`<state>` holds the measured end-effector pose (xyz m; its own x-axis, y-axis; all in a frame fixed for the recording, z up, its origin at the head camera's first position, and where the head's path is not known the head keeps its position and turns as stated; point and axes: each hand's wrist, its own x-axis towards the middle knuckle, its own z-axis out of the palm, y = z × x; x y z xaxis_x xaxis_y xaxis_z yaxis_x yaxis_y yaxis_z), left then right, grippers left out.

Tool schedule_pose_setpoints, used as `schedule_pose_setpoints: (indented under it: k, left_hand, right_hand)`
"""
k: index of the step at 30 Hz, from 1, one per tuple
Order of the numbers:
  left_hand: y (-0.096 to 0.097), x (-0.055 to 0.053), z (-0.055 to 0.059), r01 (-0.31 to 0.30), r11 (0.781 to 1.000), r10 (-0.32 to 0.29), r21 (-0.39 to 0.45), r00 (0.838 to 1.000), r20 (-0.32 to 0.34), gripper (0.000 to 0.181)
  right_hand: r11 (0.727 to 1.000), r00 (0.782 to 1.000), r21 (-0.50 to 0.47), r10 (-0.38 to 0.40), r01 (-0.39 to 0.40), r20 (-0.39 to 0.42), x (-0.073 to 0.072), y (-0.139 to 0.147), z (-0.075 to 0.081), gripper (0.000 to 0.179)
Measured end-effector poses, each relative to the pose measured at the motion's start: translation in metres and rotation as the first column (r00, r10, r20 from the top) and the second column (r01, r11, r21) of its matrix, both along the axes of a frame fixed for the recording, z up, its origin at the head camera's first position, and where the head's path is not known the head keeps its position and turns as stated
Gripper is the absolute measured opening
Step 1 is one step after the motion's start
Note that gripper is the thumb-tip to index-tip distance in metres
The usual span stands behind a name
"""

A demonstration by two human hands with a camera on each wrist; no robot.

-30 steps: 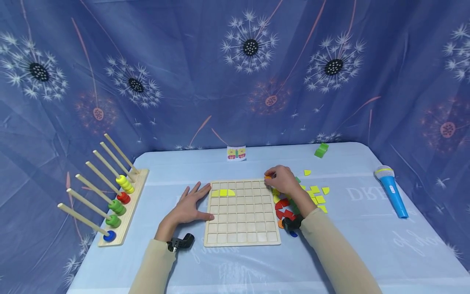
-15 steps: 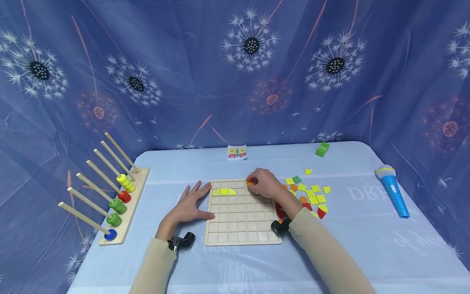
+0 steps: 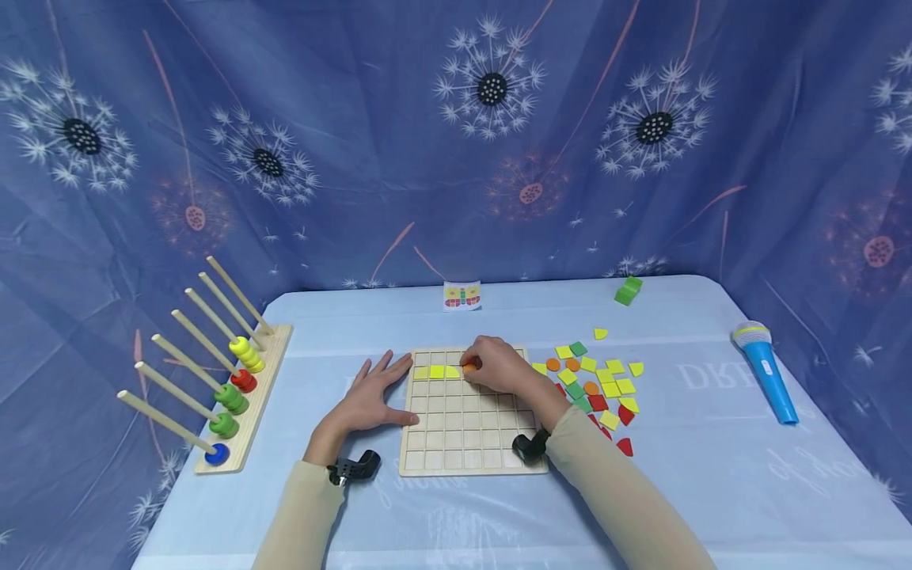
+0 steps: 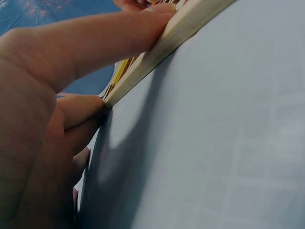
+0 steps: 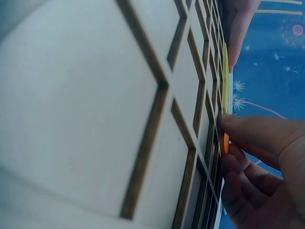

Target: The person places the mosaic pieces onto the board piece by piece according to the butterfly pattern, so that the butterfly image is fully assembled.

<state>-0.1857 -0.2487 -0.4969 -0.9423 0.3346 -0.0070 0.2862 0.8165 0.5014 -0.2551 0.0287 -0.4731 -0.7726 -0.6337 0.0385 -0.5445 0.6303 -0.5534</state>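
A square wooden grid board point(image 3: 463, 440) lies on the table. Several yellow pieces point(image 3: 437, 372) sit in a row in its second row of cells, at the left. My right hand point(image 3: 496, 366) is over the board's upper part and pinches an orange round tile point(image 5: 226, 143) between thumb and fingers, right beside the yellow row. My left hand point(image 3: 366, 398) lies at the board's left side with fingers spread; its thumb point(image 4: 109, 45) rests on the board's edge and its index fingertip touches the upper left side.
Loose yellow, red, green and orange tiles point(image 3: 609, 388) are scattered right of the board. A bead abacus point(image 3: 245, 404) stands at left, a blue toy microphone point(image 3: 768, 376) lies at right. A butterfly pattern card point(image 3: 462, 297) and green block point(image 3: 628, 290) are at the back.
My right hand has moved left from the board's upper right corner to beside the yellow row, carrying the orange tile. The left hand has stayed on the board's edge.
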Motion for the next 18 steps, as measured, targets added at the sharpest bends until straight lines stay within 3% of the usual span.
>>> schedule_pose_setpoints:
  k: [10, 18]
  left_hand:
    - [0.001, 0.001, -0.001, 0.000, 1.000, 0.000, -0.007, 1.000, -0.004, 0.112]
    - [0.001, 0.001, 0.000, 0.002, 1.000, -0.002, -0.003, 1.000, -0.001, 0.112]
  right_hand:
    - [0.999, 0.999, 0.012, 0.037, -0.038, 0.020, 0.001, 0.006, 0.004, 0.022]
    - [0.999, 1.000, -0.032, 0.013, -0.013, 0.014, -0.002, 0.025, 0.012, 0.024]
